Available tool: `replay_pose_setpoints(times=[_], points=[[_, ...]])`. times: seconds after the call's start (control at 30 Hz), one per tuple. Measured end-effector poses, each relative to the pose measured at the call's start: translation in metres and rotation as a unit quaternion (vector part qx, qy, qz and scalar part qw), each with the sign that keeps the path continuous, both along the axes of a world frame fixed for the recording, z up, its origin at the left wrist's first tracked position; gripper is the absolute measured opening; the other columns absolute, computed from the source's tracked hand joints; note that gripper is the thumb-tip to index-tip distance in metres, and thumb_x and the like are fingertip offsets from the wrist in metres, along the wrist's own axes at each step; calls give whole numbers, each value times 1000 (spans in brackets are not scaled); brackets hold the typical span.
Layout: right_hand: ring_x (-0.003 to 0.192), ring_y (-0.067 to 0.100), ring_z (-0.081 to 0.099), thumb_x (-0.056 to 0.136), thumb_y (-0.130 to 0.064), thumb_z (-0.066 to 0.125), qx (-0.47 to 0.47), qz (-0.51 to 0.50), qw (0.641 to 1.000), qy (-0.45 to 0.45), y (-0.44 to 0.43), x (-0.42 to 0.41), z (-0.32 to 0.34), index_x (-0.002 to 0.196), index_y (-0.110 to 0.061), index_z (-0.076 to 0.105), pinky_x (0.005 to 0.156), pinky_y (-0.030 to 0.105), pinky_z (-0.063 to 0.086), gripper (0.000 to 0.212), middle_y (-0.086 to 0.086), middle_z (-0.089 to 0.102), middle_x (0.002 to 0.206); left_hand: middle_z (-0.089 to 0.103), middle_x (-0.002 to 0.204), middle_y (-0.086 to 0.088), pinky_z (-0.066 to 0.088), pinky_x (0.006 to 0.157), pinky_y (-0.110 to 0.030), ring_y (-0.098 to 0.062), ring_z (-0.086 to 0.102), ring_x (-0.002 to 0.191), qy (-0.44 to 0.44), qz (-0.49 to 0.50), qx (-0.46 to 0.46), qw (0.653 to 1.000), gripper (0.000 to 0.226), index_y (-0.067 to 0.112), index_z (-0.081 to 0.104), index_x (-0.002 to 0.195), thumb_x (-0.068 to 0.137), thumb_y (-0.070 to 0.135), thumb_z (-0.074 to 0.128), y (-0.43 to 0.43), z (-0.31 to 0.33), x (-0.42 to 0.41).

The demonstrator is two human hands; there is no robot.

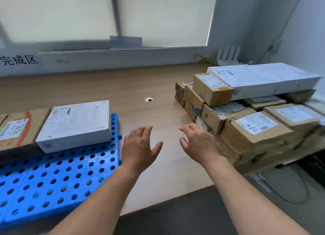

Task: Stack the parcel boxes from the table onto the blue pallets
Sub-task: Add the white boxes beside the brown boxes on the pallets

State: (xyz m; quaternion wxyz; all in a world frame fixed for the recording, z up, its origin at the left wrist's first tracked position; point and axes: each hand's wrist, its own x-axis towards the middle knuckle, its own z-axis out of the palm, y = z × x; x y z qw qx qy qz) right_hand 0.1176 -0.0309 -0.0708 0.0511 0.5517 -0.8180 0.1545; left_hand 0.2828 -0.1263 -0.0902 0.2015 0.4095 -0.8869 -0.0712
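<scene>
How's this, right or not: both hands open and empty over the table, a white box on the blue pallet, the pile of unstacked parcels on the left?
Not quite: the head view shows the pile of unstacked parcels on the right, not the left. The rest holds: left hand and right hand open and empty over the table, white box on the blue pallet.

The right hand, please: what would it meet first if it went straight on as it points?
Probably nothing: the right hand points forward and left over bare table, towards the round cable hole. The parcel boxes lie off that line, to its right. Depth is unclear.
</scene>
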Motion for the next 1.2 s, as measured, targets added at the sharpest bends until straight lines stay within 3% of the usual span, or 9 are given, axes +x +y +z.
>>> replay_pose_setpoints(times=[0.2, 0.53, 1.03, 1.2], points=[[115, 19, 52, 94, -31, 49, -7, -27, 999, 30, 59, -58, 16, 132, -22, 54, 89, 31, 46, 39, 2, 57, 127, 66, 111, -9, 49, 80, -40, -31, 62, 99, -1, -30, -33, 999, 67, 10, 63, 118, 77, 59, 44, 47, 7, -72], [114, 23, 53, 93, -30, 51, -49, -95, 994, 17, 79, -144, 34, 132, -20, 54, 86, 35, 47, 41, 5, 59, 125, 49, 138, -4, 36, 98, -36, -24, 43, 126, 43, -68, -38, 996, 73, 17, 41, 141, 84, 64, 41, 53, 25, -171], [123, 23, 47, 97, -39, 46, -67, -116, 988, -74, -8, -239, 44, 140, -17, 42, 94, 37, 42, 48, 7, 53, 132, 34, 149, -8, 28, 108, -36, -25, 30, 136, 109, -13, 106, 988, 73, 12, 21, 149, 93, 57, 37, -22, 46, -281], [119, 25, 49, 99, -39, 44, -66, -112, 987, -95, -32, -247, 41, 138, -14, 43, 89, 35, 43, 46, 8, 53, 129, 40, 144, -8, 36, 102, -40, -26, 37, 132, 114, 1, 150, 982, 73, 13, 24, 148, 92, 58, 36, -43, 41, -301]])
